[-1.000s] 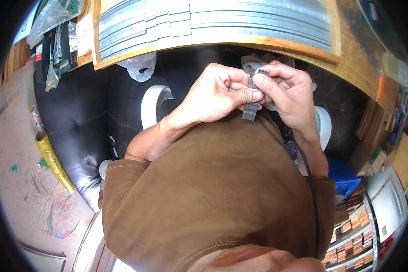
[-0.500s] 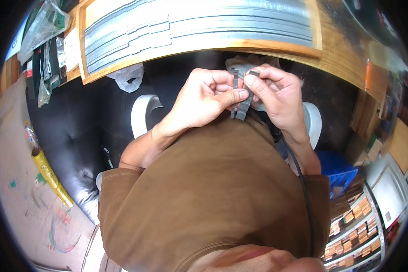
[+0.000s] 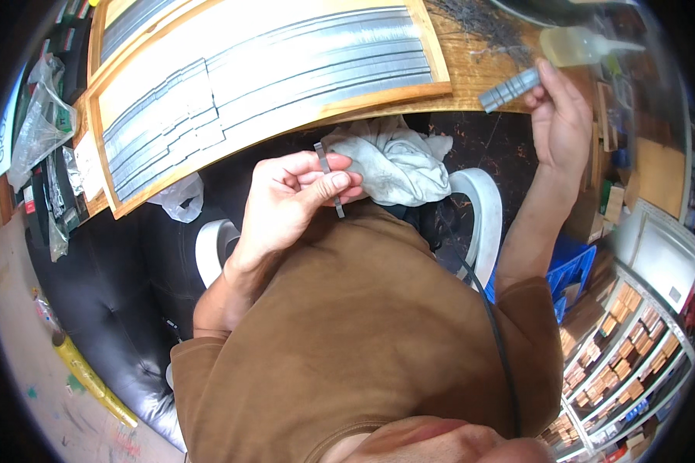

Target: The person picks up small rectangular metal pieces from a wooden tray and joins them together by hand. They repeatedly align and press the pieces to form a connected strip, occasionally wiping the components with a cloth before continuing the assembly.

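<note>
My left hand [image 3: 289,193] is closed in front of my belly, pinching a thin grey metal strip [image 3: 322,158] that stands nearly upright between thumb and fingers. Out to the right, my right hand [image 3: 560,116] grips one end of a short stack of grey metal strips [image 3: 510,89] at the table's front edge. Beyond its fingertips lies a squeeze bottle [image 3: 575,46] with yellowish liquid and a pointed nozzle. A shallow wooden tray [image 3: 340,108] on the table holds long rows of similar grey metal strips [image 3: 286,69].
Part of a second wooden tray [image 3: 94,46] shows at the far left. A whitish cloth [image 3: 394,166] lies below the table edge, between the white chair arms [image 3: 483,224]. Clear plastic bags [image 3: 42,127] hang at the left. A blue crate [image 3: 571,266] stands by my right elbow.
My hands have parted. The right one has swung out and up to the right with a stack of strips, while the left has lowered slightly leftward with a single strip. The view has turned rightward.
</note>
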`<state>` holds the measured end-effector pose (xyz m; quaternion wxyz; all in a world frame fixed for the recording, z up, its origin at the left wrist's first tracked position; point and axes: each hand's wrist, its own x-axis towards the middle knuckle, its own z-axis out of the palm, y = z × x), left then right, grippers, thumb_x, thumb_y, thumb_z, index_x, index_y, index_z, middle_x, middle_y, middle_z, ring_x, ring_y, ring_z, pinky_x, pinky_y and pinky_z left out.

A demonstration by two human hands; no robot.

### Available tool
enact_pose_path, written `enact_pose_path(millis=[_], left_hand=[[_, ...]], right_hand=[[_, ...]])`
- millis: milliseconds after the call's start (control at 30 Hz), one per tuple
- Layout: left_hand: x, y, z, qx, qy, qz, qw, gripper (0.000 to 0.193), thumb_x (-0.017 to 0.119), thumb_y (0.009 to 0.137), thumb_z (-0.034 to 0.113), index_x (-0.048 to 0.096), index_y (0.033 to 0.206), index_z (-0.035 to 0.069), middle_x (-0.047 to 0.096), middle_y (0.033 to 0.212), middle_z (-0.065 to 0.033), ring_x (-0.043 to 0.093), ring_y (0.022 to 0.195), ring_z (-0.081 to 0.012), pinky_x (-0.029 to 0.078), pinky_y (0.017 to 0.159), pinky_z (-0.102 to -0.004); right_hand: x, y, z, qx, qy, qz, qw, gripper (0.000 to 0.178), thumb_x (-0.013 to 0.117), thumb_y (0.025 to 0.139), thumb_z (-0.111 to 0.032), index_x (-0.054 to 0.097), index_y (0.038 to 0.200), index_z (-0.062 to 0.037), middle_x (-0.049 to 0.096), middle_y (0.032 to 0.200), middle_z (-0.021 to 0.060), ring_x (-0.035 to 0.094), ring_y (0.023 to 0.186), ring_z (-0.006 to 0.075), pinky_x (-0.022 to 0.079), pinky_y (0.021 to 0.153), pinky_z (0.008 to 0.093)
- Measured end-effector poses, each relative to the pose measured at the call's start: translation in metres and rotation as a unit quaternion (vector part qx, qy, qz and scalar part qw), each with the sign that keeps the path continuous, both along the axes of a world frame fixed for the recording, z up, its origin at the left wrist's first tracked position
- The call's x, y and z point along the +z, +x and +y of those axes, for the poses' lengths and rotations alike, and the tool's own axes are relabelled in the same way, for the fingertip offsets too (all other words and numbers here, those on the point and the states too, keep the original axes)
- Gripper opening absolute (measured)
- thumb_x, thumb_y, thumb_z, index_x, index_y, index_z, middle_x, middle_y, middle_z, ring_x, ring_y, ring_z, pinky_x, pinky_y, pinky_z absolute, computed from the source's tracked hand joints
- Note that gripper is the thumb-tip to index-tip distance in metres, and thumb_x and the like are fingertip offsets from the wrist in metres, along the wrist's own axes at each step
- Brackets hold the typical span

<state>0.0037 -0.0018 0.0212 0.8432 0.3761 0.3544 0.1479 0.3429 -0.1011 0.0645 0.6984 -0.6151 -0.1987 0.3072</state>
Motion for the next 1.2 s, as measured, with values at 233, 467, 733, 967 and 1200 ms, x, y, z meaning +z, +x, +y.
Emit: enact_pose_path(millis=[233,467,733,967,1200], left_hand=[[-0.008,0.0,-0.001,-0.042,-0.026,-0.008,0.999,0.02,0.073,0.095,0.001,0.07,0.114,-0.007,0.076,0.097,-0.016,0.075,0.09,-0.0202,0.061,0.079,-0.029],[-0.008,-0.007,-0.002,-0.074,0.002,0.024,0.997,0.016,0.075,0.095,0.006,0.077,0.109,-0.002,0.078,0.093,-0.0062,0.067,0.077,-0.0061,0.055,0.07,-0.0221],[-0.021,-0.008,-0.011,-0.07,0.071,0.026,0.995,0.018,0.076,0.094,0.004,0.076,0.111,-0.002,0.078,0.096,-0.0113,0.074,0.086,-0.0146,0.059,0.077,-0.0258],[-0.011,-0.002,0.001,-0.083,0.022,0.033,0.996,0.019,0.073,0.097,0.008,0.074,0.113,-0.002,0.078,0.097,-0.0108,0.075,0.086,-0.0147,0.058,0.074,-0.0241],[-0.004,-0.001,0.023,-0.079,-0.044,0.014,0.996,0.018,0.071,0.098,0.01,0.072,0.111,-0.003,0.078,0.097,-0.0114,0.076,0.084,-0.0164,0.058,0.067,-0.0221]], right_hand=[[-0.012,-0.102,0.005,0.316,-0.137,0.012,0.939,0.017,0.076,0.094,-0.011,0.076,0.101,0.0043,0.071,0.084,0.0033,0.058,0.067,0.0056,0.046,0.061,0.0212],[-0.061,-0.15,0.019,0.386,-0.093,0.126,0.909,0.014,0.074,0.097,-0.009,0.076,0.103,0.0034,0.075,0.087,0.0052,0.067,0.071,0.0057,0.054,0.063,0.019],[-0.07,-0.154,0.019,0.393,-0.076,0.088,0.912,0.016,0.075,0.095,-0.006,0.075,0.106,0.0053,0.074,0.084,0.0079,0.069,0.071,0.0084,0.058,0.064,0.0209],[-0.069,-0.156,0.027,0.358,-0.101,0.167,0.913,0.019,0.075,0.095,-0.008,0.074,0.108,0.0058,0.074,0.086,0.0094,0.067,0.064,0.009,0.056,0.054,0.021],[-0.076,-0.162,0.033,0.339,-0.082,0.244,0.905,0.018,0.07,0.1,-0.01,0.072,0.109,0.0054,0.071,0.08,0.0062,0.064,0.061,0.0063,0.053,0.051,0.019]])
